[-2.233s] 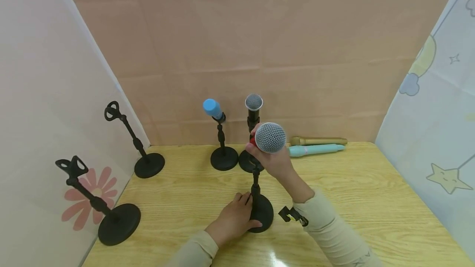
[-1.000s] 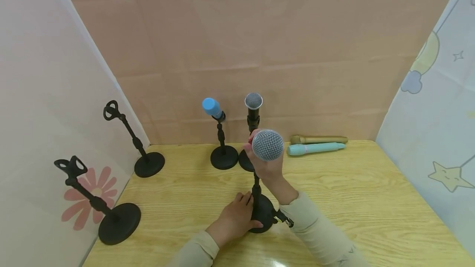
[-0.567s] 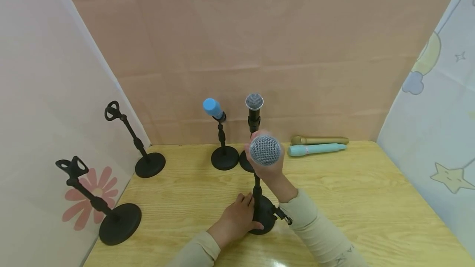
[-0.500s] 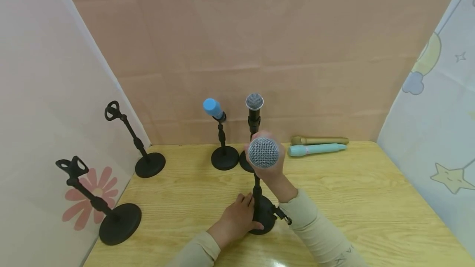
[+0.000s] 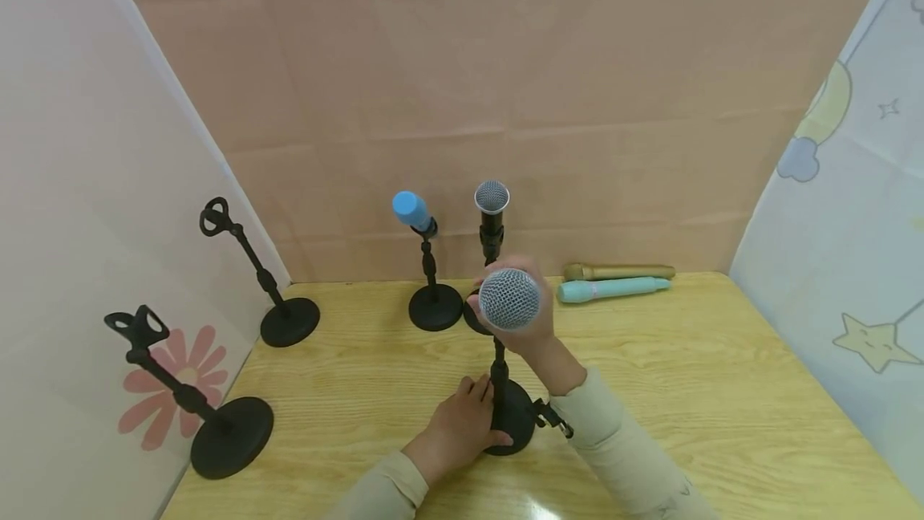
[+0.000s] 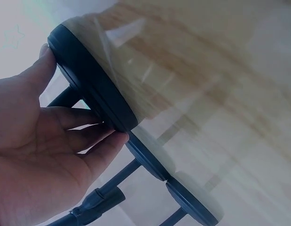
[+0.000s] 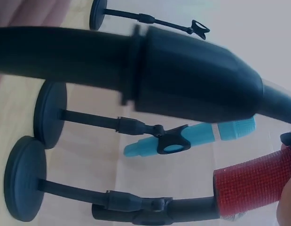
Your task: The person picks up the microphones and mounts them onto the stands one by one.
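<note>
In the head view my right hand point(image 5: 532, 319) grips a microphone with a round silver mesh head point(image 5: 509, 299) above the nearest black microphone stand. The right wrist view shows this microphone's red textured body point(image 7: 251, 184) under the fingertips at the right edge. The mesh head hides the stand's clip, so I cannot tell whether the microphone sits in it. My left hand point(image 5: 462, 430) holds the stand's round base point(image 5: 514, 417) on the table. In the left wrist view, the thumb and fingers lie around that base point(image 6: 91, 77), with the fingers beside the pole.
Behind stand a light-blue microphone point(image 5: 411, 209) and a silver-headed black microphone point(image 5: 492, 203), each in a stand. Two stands with unfilled clips, one farther back point(image 5: 290, 321) and one nearer point(image 5: 233, 437), are at left. A gold microphone point(image 5: 619, 272) and a teal microphone point(image 5: 613, 289) lie at back right.
My right hand has brought the microphone's mesh head a little to the left and lower in the head view. The left hand has stayed on the stand's base.
</note>
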A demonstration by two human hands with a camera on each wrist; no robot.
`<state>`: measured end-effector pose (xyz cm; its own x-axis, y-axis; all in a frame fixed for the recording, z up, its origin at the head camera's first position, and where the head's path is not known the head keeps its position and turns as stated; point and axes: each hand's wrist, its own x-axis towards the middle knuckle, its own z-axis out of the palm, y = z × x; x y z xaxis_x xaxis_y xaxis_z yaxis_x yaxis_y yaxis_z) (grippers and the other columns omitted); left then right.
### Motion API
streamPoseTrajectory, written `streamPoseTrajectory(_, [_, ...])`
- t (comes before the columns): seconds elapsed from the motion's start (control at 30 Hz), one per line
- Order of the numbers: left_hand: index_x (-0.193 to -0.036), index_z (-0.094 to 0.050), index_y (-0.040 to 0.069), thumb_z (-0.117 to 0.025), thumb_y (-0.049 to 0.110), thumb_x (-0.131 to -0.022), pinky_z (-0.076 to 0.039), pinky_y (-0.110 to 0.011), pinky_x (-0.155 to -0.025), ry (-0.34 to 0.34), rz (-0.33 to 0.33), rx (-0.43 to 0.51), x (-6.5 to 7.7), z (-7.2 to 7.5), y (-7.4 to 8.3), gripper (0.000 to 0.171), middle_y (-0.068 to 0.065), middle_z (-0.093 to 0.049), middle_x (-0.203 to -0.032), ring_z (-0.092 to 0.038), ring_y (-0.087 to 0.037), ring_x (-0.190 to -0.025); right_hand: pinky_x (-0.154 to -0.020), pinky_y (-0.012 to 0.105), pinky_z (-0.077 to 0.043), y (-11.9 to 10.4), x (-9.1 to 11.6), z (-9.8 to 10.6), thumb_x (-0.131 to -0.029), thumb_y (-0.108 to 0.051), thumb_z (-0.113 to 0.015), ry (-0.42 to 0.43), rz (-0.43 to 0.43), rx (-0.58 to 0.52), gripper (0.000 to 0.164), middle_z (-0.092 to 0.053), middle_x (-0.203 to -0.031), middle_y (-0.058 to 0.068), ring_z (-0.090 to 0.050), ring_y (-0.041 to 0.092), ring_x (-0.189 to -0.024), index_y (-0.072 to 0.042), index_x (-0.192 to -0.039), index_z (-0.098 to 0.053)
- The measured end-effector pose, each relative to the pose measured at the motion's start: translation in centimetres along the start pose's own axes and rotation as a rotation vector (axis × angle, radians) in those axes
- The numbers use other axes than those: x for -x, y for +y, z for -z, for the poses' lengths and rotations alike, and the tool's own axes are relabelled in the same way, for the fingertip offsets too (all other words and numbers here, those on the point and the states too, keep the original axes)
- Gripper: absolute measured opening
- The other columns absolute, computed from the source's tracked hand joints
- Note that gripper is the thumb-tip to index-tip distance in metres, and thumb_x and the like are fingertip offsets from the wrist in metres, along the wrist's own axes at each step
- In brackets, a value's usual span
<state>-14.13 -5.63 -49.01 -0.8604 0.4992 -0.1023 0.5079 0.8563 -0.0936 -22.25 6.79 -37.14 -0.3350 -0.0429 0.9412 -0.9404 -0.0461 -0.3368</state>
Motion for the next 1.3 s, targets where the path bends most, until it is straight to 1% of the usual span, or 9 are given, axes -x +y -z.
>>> streamPoseTrajectory(0.13, [-0.145,-0.055,0.003,-0.055,0.07,-0.09,-0.054,-0.023,-0.095,0.003,0.0,0.029,0.2,0.3,0.0,0.086,-0.008,-0.052,-0.151,-0.051,-0.025,-0.128,-0.089,0.014,-0.049,-0.5,0.6,0.3,-0.091,-0.052,-0.069,-0.037,-0.031,0.253,0.062,-0.061,-0.094,0.015,-0.06,0.024,-0.084,0.007,-0.105,-0.056])
streamPoseTrajectory(0.23, [-0.145,-0.054,0.003,-0.055,0.069,-0.09,-0.055,-0.023,-0.094,0.013,-0.003,0.028,0.3,0.5,-0.1,0.086,-0.009,-0.053,-0.15,-0.052,-0.025,-0.128,-0.081,0.017,-0.055,-0.7,1.2,0.3,-0.091,-0.058,-0.066,-0.04,-0.069,0.373,0.064,-0.064,-0.091,0.014,-0.062,0.024,-0.078,0.005,-0.104,-0.059])
streamPoseTrajectory(0.33, [-0.145,-0.054,0.003,-0.055,0.069,-0.09,-0.056,-0.023,-0.092,0.021,-0.005,0.018,0.4,0.5,-0.1,0.086,-0.009,-0.053,-0.15,-0.052,-0.025,-0.127,-0.067,0.031,-0.06,-0.7,1.3,0.4,-0.093,-0.053,-0.064,-0.051,-0.045,0.468,0.06,-0.067,-0.084,0.014,-0.066,0.026,-0.071,0.006,-0.1,-0.063])
streamPoseTrajectory(0.43, [-0.145,-0.055,0.004,-0.053,0.069,-0.09,-0.056,-0.023,-0.092,0.03,-0.011,-0.001,0.4,0.5,-0.2,0.086,-0.008,-0.054,-0.149,-0.053,-0.025,-0.127,-0.058,0.04,-0.06,-0.7,1.1,0.6,-0.09,-0.033,-0.071,-0.112,-0.029,0.508,0.036,-0.068,-0.076,0.012,-0.067,0.026,-0.066,0.003,-0.091,-0.067])
streamPoseTrajectory(0.53, [-0.145,-0.056,0.004,-0.053,0.07,-0.09,-0.055,-0.022,-0.093,0.035,-0.012,-0.01,0.3,0.5,-0.2,0.086,-0.008,-0.054,-0.149,-0.053,-0.024,-0.127,-0.055,0.036,-0.058,-0.7,0.8,0.7,-0.078,-0.014,-0.077,-0.166,-0.085,0.473,0.016,-0.066,-0.07,0.005,-0.065,0.019,-0.061,-0.003,-0.082,-0.067])
streamPoseTrajectory(0.6, [-0.144,-0.056,0.004,-0.052,0.071,-0.091,-0.055,-0.023,-0.094,0.03,-0.012,-0.014,0.2,0.5,-0.1,0.086,-0.008,-0.053,-0.149,-0.052,-0.024,-0.128,-0.054,0.032,-0.057,-0.8,0.6,0.8,-0.072,-0.008,-0.078,-0.182,-0.128,0.437,0.012,-0.064,-0.066,0.001,-0.062,0.016,-0.059,-0.007,-0.075,-0.066])
streamPoseTrajectory(0.97, [-0.146,-0.053,0.004,-0.055,0.069,-0.091,-0.054,-0.025,-0.097,-0.012,0.007,0.032,0.2,0.8,0.0,0.086,-0.008,-0.052,-0.151,-0.05,-0.025,-0.132,-0.058,0.028,-0.057,-0.9,0.7,0.8,-0.074,-0.006,-0.076,-0.155,-0.156,0.338,0.011,-0.065,-0.069,0.002,-0.062,0.016,-0.061,-0.005,-0.078,-0.066])
streamPoseTrajectory(1.1, [-0.147,-0.053,0.004,-0.055,0.069,-0.091,-0.054,-0.025,-0.097,-0.018,0.007,0.047,0.1,0.8,-0.1,0.085,-0.008,-0.051,-0.152,-0.05,-0.025,-0.133,-0.062,0.028,-0.058,-1.1,0.7,1.0,-0.077,-0.006,-0.076,-0.172,-0.213,0.287,0.012,-0.066,-0.073,0.004,-0.063,0.016,-0.066,-0.004,-0.083,-0.067])
streamPoseTrajectory(1.3, [-0.147,-0.053,0.003,-0.056,0.067,-0.092,-0.054,-0.029,-0.099,-0.027,-0.002,0.1,0.2,0.7,-0.3,0.085,-0.009,-0.05,-0.153,-0.049,-0.026,-0.133,-0.078,0.026,-0.057,-1.5,0.5,1.5,-0.077,0.003,-0.081,-0.252,-0.343,0.136,0.025,-0.07,-0.089,0.005,-0.066,0.013,-0.084,-0.004,-0.097,-0.068])
